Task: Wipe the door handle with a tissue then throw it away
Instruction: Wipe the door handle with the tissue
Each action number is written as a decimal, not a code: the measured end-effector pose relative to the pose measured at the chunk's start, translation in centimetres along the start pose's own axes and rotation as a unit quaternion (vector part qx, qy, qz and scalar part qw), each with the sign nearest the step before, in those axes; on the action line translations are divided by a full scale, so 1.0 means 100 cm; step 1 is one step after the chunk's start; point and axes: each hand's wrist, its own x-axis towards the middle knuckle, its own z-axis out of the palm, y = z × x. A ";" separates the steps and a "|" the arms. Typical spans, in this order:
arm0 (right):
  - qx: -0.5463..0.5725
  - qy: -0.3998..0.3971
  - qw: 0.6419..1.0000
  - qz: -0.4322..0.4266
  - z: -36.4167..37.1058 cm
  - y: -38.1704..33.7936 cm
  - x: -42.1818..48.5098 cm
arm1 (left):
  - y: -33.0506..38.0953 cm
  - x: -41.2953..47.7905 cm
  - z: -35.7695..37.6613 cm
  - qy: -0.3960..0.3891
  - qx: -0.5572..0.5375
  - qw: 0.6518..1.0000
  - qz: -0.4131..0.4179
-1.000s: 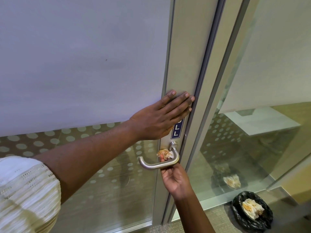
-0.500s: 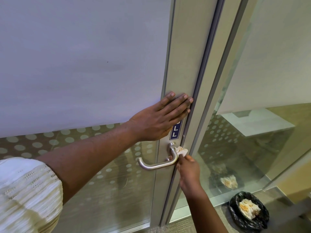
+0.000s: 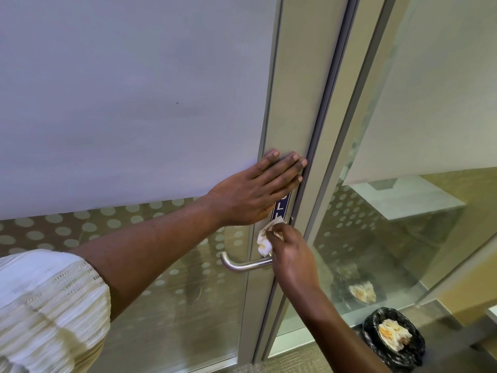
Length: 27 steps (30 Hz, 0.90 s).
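Wiping the handle's base
Left hand lies open, flat, steadying the grey metal door frame; right hand pinches a crumpled white tissue above the curved steel door handle.

A crumpled tissue is pinched in the right hand and pressed against the door frame just above the metal door handle. The left hand is laid flat on the frame above the handle, partly covering a blue sign. A black-lined bin holding used tissues is seen on the floor, well right of and below the handle.
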 end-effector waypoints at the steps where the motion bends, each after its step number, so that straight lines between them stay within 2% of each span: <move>1: 0.004 -0.007 1.000 0.007 -0.003 0.003 0.002 | 0.000 0.000 0.000 0.000 0.003 1.000 0.001; 4: 0.038 -0.039 0.997 0.046 -0.012 0.008 0.007 | 0.000 0.000 0.000 0.003 0.004 1.000 0.002; 6: 0.018 -0.062 0.996 0.056 -0.015 0.006 -0.001 | 0.001 0.000 0.000 0.005 0.004 1.000 0.002; 10: 0.064 -0.072 0.992 0.078 -0.015 -0.002 -0.027 | 0.001 0.001 0.002 0.010 0.003 1.000 0.000; 14: 0.065 -0.075 0.989 0.112 -0.020 0.004 -0.011 | 0.001 0.000 0.002 0.007 0.000 1.000 0.000; 18: 0.024 -0.089 0.994 0.054 -0.020 -0.012 -0.021 | 0.001 0.000 0.003 -0.001 -0.004 1.000 0.001; 22: 0.063 -0.115 0.991 0.004 -0.012 -0.042 -0.028 | 0.001 0.001 0.003 0.004 -0.007 1.000 0.000; 25: 0.052 -0.139 0.988 -0.046 -0.007 -0.049 -0.031 | 0.001 0.000 0.004 0.004 -0.011 1.000 -0.001; 27: 0.070 -0.154 0.985 -0.021 -0.011 -0.038 -0.029 | 0.002 0.000 0.004 0.000 -0.013 1.000 0.001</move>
